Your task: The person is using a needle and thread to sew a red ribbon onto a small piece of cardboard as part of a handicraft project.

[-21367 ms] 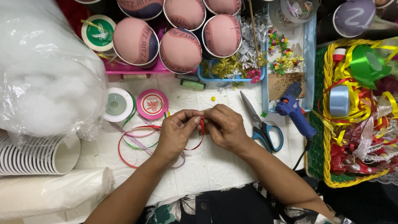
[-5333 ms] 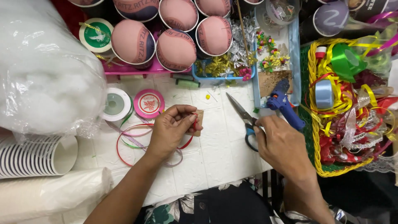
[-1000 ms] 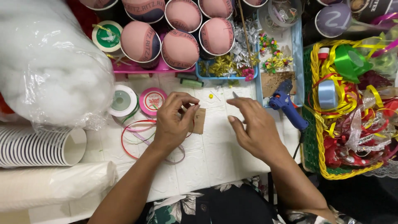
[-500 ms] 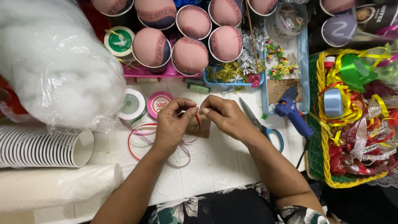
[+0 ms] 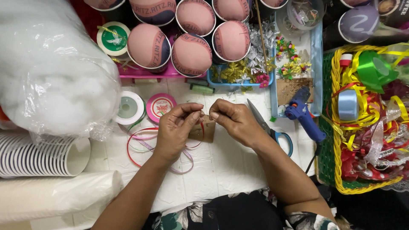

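I count two ribbon spools (image 5: 145, 107), one scissors (image 5: 269, 127), one glue gun (image 5: 303, 115); my left hand (image 5: 177, 132) and right hand (image 5: 236, 121) both pinch red ribbon (image 5: 199, 135) over the white table (image 5: 213, 174)

We list: ribbon spools (image 5: 145, 107) left of our hands; scissors (image 5: 268, 127) and glue gun (image 5: 303, 117) right; cups (image 5: 191, 53) behind; basket (image 5: 336, 162) far right on the table (image 5: 213, 174).

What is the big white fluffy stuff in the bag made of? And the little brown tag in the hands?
The fluff looks like soft polyester stuffing: cloudy and matte, in a shiny, crinkled clear plastic bag. The tag seems to be brown card: flat and dull.
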